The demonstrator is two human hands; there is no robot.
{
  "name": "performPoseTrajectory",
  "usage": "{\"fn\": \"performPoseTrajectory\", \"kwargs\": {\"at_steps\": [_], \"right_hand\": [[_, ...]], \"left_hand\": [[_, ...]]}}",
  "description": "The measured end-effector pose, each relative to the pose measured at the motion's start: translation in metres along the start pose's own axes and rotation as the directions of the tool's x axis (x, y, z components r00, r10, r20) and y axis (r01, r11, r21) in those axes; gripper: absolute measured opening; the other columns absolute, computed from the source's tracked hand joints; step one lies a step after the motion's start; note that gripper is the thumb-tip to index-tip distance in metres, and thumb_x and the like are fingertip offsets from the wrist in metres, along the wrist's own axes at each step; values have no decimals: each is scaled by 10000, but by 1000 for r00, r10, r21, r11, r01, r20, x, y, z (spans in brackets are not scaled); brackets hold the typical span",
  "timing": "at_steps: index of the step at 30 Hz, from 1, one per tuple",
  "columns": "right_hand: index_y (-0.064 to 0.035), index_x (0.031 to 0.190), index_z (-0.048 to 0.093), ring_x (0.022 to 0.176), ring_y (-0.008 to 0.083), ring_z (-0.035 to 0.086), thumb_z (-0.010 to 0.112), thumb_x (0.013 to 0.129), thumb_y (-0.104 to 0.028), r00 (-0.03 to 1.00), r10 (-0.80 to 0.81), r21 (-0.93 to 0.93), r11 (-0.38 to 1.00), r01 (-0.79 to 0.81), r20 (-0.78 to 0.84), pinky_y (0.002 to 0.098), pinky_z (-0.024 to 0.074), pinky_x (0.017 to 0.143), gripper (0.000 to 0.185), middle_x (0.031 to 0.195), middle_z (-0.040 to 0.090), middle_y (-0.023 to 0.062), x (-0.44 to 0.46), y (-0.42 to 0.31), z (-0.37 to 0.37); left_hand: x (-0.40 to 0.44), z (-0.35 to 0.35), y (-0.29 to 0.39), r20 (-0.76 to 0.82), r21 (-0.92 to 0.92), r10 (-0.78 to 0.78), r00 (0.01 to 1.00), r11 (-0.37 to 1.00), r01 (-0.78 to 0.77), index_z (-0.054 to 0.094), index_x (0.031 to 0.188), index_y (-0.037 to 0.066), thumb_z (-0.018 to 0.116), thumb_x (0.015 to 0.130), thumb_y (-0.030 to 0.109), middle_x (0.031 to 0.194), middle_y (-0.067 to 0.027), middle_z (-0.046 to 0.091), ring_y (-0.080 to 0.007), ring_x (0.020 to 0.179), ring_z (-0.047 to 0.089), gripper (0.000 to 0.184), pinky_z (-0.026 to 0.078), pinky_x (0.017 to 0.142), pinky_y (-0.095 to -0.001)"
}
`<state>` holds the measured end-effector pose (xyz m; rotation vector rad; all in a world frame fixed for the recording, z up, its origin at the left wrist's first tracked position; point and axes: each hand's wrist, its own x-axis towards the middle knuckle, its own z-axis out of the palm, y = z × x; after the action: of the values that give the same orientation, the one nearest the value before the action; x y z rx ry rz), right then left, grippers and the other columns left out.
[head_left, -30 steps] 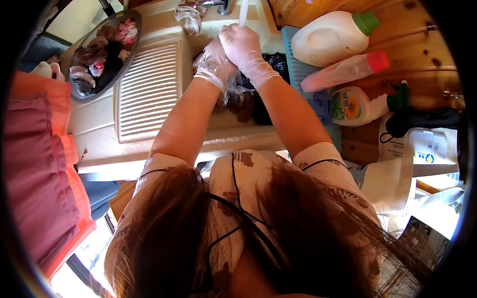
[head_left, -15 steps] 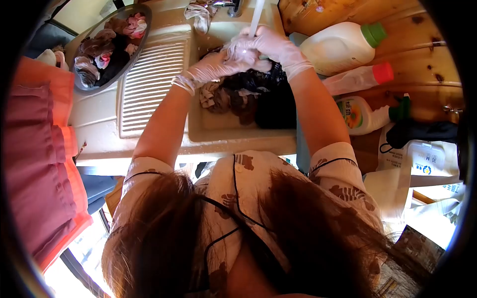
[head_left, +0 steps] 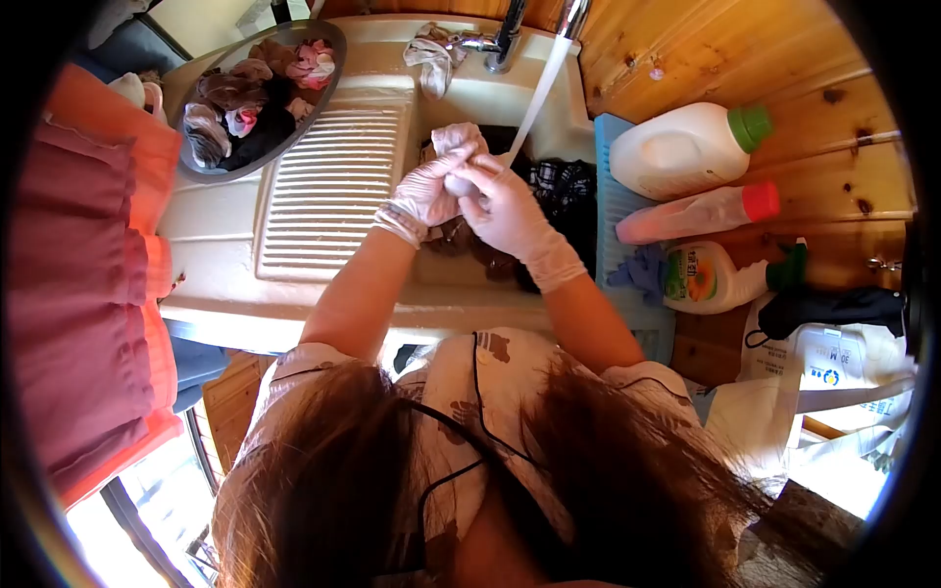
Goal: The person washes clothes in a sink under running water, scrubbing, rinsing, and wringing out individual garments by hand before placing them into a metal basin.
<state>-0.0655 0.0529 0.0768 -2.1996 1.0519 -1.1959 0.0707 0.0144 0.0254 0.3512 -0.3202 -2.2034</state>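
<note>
Both hands wear thin translucent gloves and meet over the sink basin. My left hand is closed on a small pale wet cloth that sticks up above the fingers. My right hand is closed on the same cloth from the other side, its thumb and fingers pressed to a pale bunched part. Just beyond the right hand, a stream of water falls into the basin. Dark lacy cloth and brown cloth lie in the basin under and beside the hands.
An oval basin of small clothes stands left of the ribbed drainboard. A pale cloth hangs by the tap. On the right are a white bottle with a green cap, a pink bottle, a spray bottle and blue gloves.
The hands have moved out of the water stream, towards my body, with the pale cloth held between them. The view has shifted, showing more of the tap.
</note>
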Motion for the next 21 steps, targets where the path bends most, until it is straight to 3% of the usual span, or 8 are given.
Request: {"fn": "performPoseTrajectory", "kwargs": {"at_steps": [3,7,8,11,13,16,19,21], "right_hand": [[-64,1000,619,815,331,597,550,702,42,991,75,48,996,-81,114,373,496,742,324,885,607,138,8,2,-24],[-182,1228,510,1080,266,502,594,734,-88,939,-233,-714,610,344,253,366,456,820,510,1259,480,85,34,-7,-25],[-210,1303,434,1195,263,400,580,759,-160,925,-141,-706,609,361,352,376,419,884,566,1359,372,40,33,-2,-20],[-146,1318,412,936,234,573,577,722,-104,853,-136,-538,723,433,504,341,496,763,620,1293,417,69,33,1,-13],[-135,1238,485,811,230,617,575,739,-146,863,-37,-572,734,366,504,338,517,666,507,1145,533,78,27,9,-2],[-117,1117,558,765,259,637,574,760,-174,829,224,-644,739,198,512,353,523,636,361,968,616,92,13,21,14],[-72,962,627,755,306,651,573,778,-193,798,406,-663,749,-11,445,378,529,620,226,840,655,131,1,24,27],[-51,909,643,792,323,647,564,786,-213,707,578,-663,720,-206,407,396,525,639,218,839,661,158,-7,16,33]], "left_hand": [[-11,11,23,-84,210,-98,992,971,114,575,974,64,702,773,122,838,-9,602,-99,705,568,244,479,602,-230],[-19,14,42,-68,400,-386,920,834,380,593,834,99,725,723,98,683,24,560,-44,495,445,172,337,413,-180],[-23,20,43,-92,431,-447,890,787,440,583,796,109,716,721,82,654,36,531,-41,482,428,155,309,402,-181],[-25,28,40,-214,635,-464,860,603,484,556,685,138,671,743,80,561,53,453,-49,428,382,141,226,363,-199],[-22,40,34,-392,915,-251,885,-7,403,579,713,93,651,758,101,579,25,504,-89,452,448,85,326,377,-232],[-23,31,19,-235,946,-127,964,-259,197,608,731,37,609,773,136,613,-45,596,-182,523,571,108,463,473,-310],[-29,21,12,115,577,-168,979,-791,-203,642,750,32,550,788,154,689,-107,652,-273,638,639,158,519,601,-372],[-29,11,3,-55,437,-192,980,-887,-149,681,844,89,516,813,115,894,-115,676,-236,821,659,170,517,704,-339]]}}
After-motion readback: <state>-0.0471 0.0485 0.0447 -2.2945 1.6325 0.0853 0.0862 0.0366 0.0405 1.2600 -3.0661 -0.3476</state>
